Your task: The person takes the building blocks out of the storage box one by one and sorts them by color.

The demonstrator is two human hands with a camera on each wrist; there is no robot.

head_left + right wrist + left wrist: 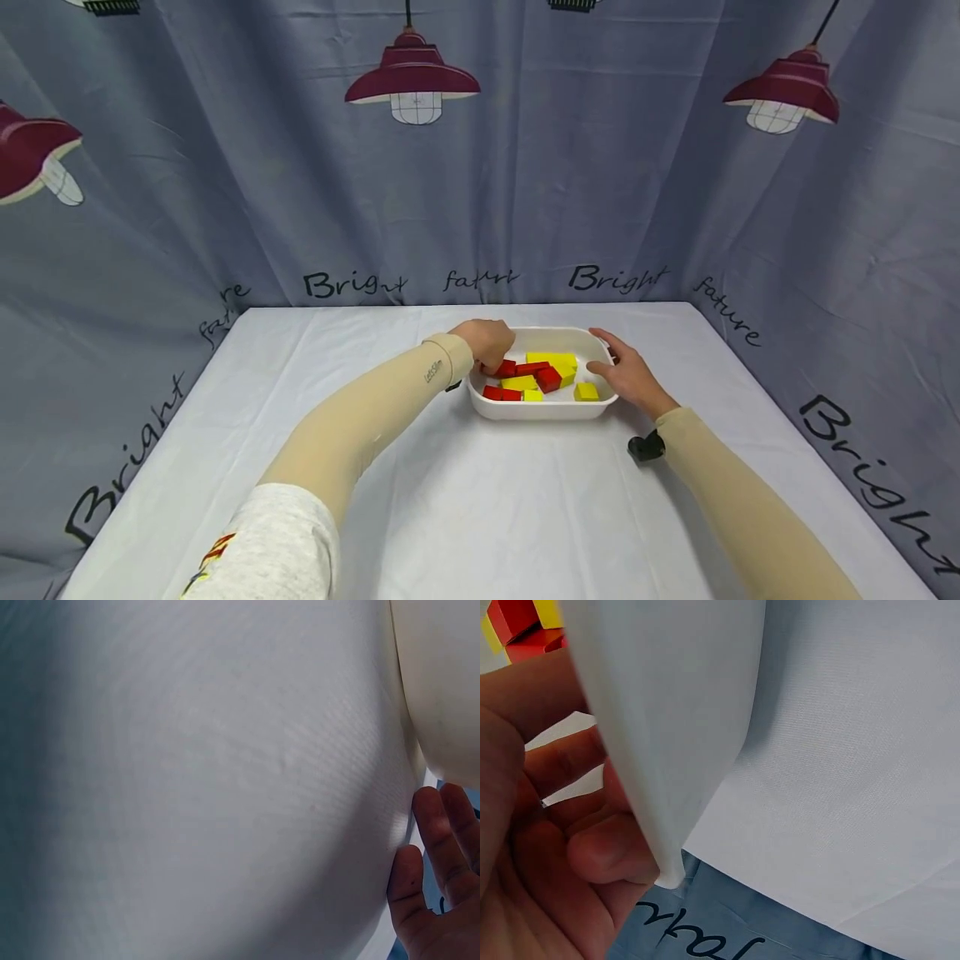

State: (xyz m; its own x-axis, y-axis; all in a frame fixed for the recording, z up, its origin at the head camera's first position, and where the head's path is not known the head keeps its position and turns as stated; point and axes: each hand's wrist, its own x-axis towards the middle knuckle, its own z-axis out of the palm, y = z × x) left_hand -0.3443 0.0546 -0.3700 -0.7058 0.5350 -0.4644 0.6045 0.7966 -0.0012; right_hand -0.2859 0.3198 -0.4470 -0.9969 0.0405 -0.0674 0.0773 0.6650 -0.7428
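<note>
A white rectangular tub (543, 411) on the table holds red and yellow blocks. My left hand (489, 343) reaches over its left rim, fingers bent down beside a red block (507, 367). In the left wrist view, the tub wall hides part of those curled fingers, so any grip on a block cannot be made out. My right hand (628, 377) is at the right rim, thumb over the inside and fingers spread along the outer side. The right wrist view shows its fingers (442, 840) fairly straight. Nearest that thumb is a yellow block (587, 392).
More blocks lie about the tub's floor, among them a long yellow block (551, 359), a tilted red block (549, 380) and a red block (501, 393) at the front left. A white cloth covers the table (480, 517). Printed grey-blue curtains (480, 192) hang behind it.
</note>
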